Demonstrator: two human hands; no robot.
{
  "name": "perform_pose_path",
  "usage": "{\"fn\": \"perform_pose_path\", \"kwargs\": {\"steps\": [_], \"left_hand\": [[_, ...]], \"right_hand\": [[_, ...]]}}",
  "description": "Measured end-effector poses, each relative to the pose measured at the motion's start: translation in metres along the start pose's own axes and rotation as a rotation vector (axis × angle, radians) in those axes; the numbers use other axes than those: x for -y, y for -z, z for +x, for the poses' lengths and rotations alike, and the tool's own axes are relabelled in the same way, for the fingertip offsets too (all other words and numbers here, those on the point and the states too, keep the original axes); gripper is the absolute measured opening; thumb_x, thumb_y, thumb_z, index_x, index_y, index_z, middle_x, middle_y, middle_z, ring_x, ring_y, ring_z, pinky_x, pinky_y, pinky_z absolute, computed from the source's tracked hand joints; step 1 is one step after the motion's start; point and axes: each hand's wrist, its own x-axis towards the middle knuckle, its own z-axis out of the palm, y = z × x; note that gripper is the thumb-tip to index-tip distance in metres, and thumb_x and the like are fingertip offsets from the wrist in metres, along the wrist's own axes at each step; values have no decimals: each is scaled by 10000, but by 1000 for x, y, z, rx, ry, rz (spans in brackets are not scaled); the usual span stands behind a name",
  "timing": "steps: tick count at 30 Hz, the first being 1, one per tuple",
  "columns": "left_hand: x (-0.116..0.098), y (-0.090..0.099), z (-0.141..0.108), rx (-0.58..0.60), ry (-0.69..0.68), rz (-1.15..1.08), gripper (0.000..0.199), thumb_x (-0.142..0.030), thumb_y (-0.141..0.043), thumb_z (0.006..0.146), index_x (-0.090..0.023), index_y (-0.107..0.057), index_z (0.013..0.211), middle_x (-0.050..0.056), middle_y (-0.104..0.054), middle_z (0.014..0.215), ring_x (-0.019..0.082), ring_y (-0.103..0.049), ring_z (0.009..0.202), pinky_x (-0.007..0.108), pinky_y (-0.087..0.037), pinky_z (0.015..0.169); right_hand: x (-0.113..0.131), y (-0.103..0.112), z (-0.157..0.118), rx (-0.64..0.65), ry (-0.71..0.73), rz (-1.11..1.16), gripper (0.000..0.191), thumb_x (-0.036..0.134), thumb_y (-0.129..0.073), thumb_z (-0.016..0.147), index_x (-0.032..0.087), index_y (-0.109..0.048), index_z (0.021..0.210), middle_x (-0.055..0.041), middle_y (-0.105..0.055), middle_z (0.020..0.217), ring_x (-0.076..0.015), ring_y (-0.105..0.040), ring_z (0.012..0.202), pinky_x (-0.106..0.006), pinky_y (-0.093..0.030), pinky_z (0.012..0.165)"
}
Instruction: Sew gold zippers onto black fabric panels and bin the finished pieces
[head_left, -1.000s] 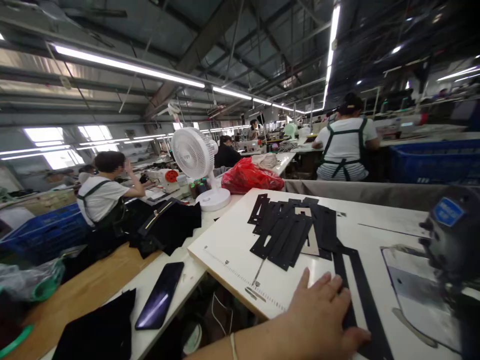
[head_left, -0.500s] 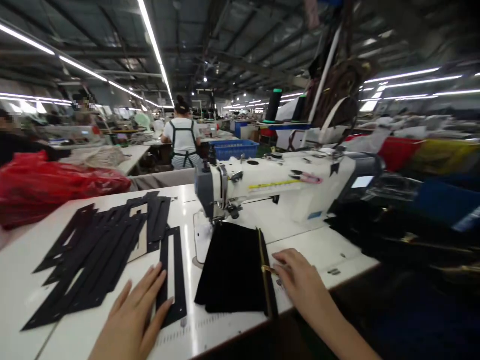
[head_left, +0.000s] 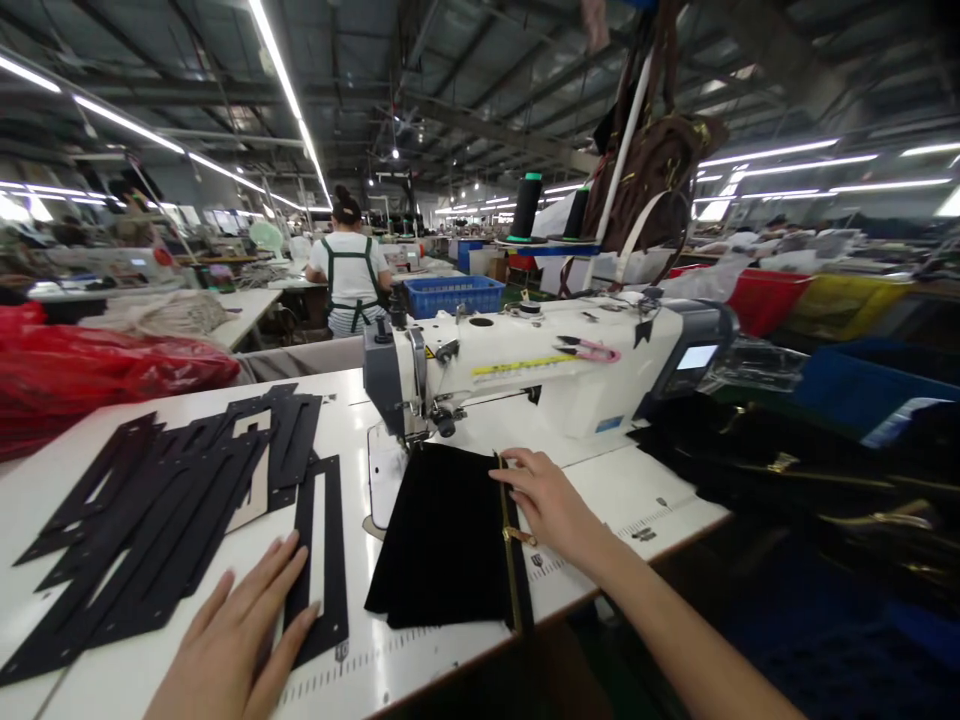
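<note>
My right hand [head_left: 551, 505] is bent over the gold zip [head_left: 505, 490] along the right edge of a black cloth piece [head_left: 442, 540], fingertips at the zip's far end; whether they pinch it or only rest there I can't tell from this angle. My left hand [head_left: 240, 630] is loose and spread, palm down, its fingers and thumb over a slotted black strip [head_left: 334, 560]. The cloth lies flat on the bench [head_left: 607, 480] between my hands, its far edge by the needle end of the white sewing machine [head_left: 555, 390]; the zip's pull [head_left: 519, 537] points right. Left of the strip, more slotted black pieces [head_left: 172, 510] overlap around a beige one [head_left: 259, 490]. Pink-handled snips [head_left: 600, 351] sit on the machine. Beyond, a co-worker [head_left: 349, 265] stands back-to, near a blue basket [head_left: 454, 297].
</note>
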Motion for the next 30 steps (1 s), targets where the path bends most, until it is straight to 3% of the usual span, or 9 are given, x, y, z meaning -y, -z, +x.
{"fn": "perform_pose_path", "kwargs": {"steps": [5,10,14,19,22,24,26,30], "left_hand": [[-5,5,3,-28,-6,15,525,-487,-377,870,-224,-367,1324,87,-472,1324,292,-486,1171,531,-435,915],[-8,10,5,-4,27,-23,519,-490,-411,851,-220,-430,1294,78,-475,1322,284,-476,1181,519,-399,956],[-12,16,7,46,79,-48,494,-474,-405,858,-218,-455,1279,84,-461,1332,262,-449,1207,505,-352,994],[-19,22,10,87,115,-26,470,-458,-402,864,-221,-477,1263,80,-459,1332,244,-434,1221,491,-335,1012],[-20,24,11,103,108,-7,472,-447,-382,874,-197,-477,1263,94,-452,1333,254,-433,1221,515,-365,984],[-20,25,9,113,96,13,476,-438,-379,877,-178,-474,1264,106,-452,1330,266,-435,1218,537,-372,970],[-21,25,8,112,82,49,467,-427,-391,872,-172,-488,1251,112,-464,1319,288,-439,1212,567,-368,958],[-36,27,16,67,38,89,404,-347,-414,868,-172,-527,1214,117,-460,1321,321,-431,1212,598,-346,957]], "right_hand": [[-10,-1,-4,67,117,2,361,7,-449,805,194,-632,1053,-71,-562,1140,-178,-526,1026,-327,-441,865],[3,13,-4,100,159,-77,325,65,-496,823,235,-630,1066,-79,-578,1056,-217,-528,951,-391,-414,794],[12,28,-7,129,187,-134,70,199,-621,786,194,-661,729,-57,-560,822,-214,-517,806,-395,-373,745],[22,32,-24,232,191,-139,237,228,-580,813,183,-544,583,-14,-525,674,-168,-505,661,-318,-379,624],[30,31,-28,257,225,-79,144,209,-513,852,192,-608,744,-22,-586,732,-175,-533,697,-318,-410,631],[33,27,-30,248,312,-40,190,189,-495,859,210,-619,1001,-51,-626,993,-202,-550,894,-347,-438,749],[36,21,-33,215,364,-56,310,195,-490,862,244,-569,1158,-52,-562,1204,-231,-507,1051,-397,-425,856],[44,6,-39,91,285,-197,287,253,-473,865,212,-625,1106,-101,-595,1141,-297,-533,1012,-465,-468,811]]}}
